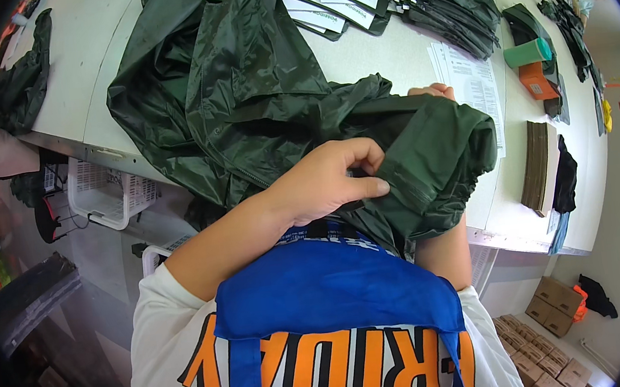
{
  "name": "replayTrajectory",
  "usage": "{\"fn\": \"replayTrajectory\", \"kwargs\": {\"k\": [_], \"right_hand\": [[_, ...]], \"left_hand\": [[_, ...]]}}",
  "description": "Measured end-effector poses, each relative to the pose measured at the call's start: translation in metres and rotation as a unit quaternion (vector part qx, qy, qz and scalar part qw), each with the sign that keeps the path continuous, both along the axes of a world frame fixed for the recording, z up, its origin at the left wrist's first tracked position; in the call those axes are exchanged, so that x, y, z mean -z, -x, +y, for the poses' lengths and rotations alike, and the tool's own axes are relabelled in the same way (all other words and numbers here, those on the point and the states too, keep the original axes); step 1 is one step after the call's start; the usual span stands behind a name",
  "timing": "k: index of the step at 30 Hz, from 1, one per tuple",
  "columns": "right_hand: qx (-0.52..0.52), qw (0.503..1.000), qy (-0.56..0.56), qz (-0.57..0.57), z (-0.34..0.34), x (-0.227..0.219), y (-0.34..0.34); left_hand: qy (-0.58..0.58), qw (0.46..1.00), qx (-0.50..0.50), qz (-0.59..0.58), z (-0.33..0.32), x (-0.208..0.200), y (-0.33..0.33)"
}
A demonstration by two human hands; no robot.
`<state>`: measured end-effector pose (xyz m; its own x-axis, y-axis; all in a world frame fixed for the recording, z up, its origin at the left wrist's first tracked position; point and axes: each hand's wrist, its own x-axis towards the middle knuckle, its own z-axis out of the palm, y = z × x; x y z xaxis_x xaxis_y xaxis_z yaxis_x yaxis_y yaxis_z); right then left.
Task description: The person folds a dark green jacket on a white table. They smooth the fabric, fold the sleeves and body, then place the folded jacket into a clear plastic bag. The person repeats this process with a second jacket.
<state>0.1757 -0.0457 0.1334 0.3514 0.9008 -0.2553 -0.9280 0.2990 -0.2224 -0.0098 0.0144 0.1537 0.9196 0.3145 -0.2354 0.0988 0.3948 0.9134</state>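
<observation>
A shiny dark green rain jacket (253, 86) with a zipper and an elastic-gathered edge lies bunched over the table's near edge, against my body. My left hand (335, 179) is closed on its fabric, thumb and fingers pinching a fold near the middle. A broad flap of the jacket covers most of my right hand and wrist. Beyond that flap, curled fingers of my right hand (433, 92) show, gripping the fabric. What lies under the flap is hidden.
On the white table (386, 53) are tagged dark garments (449, 9), printed sheets (472, 82), a green cup-like roll (527, 53), an orange box (536, 81) and a cardboard stack (538, 169). A white basket (109, 192) sits below left. Cartons (552, 304) stand lower right. Other people are at the far right and left.
</observation>
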Motion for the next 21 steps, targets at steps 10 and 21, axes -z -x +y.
{"fn": "replayTrajectory", "kwargs": {"k": [10, 21], "right_hand": [[0.083, 0.660, 0.165, -0.728, -0.028, -0.089, -0.034], [-0.018, 0.450, -0.005, -0.893, -0.017, -0.085, 0.032]], "left_hand": [[-0.066, 0.990, -0.126, 0.010, 0.009, -0.031, 0.022], [-0.200, 0.965, -0.166, 0.040, 0.011, -0.036, 0.023]]}}
